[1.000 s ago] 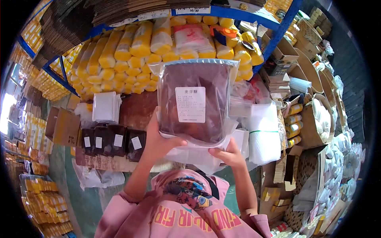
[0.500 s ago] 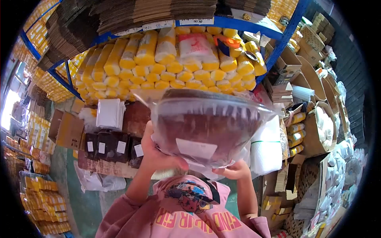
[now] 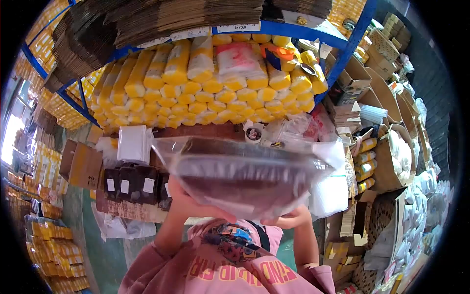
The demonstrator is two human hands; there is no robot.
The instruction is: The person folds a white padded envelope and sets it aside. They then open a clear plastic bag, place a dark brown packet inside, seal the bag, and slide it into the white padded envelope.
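Note:
A large clear plastic bag with something dark inside (image 3: 245, 176) is held up in front of my chest, its flat edge facing the camera. My left hand (image 3: 196, 203) grips its lower left side, thumb stretched along the underside. On the lower right, my right hand (image 3: 289, 217) holds the bag's other side. The fingers behind the bag are hidden. Left of the bag, several dark packages with white labels (image 3: 131, 182) lie on the table (image 3: 132, 208), below a stack of white bags (image 3: 133, 143).
Yellow-and-white rolls (image 3: 181, 68) are piled behind the table under a blue shelf (image 3: 313, 33). A bubble-wrap roll (image 3: 329, 196) lies at the right, near open cardboard boxes (image 3: 350, 73). A small cup (image 3: 253, 133) stands behind the bag.
The bag has been lowered and tilted, so its edge now faces the camera and its white label no longer shows. Both hands have moved slightly down with it, and the cup behind has come into view.

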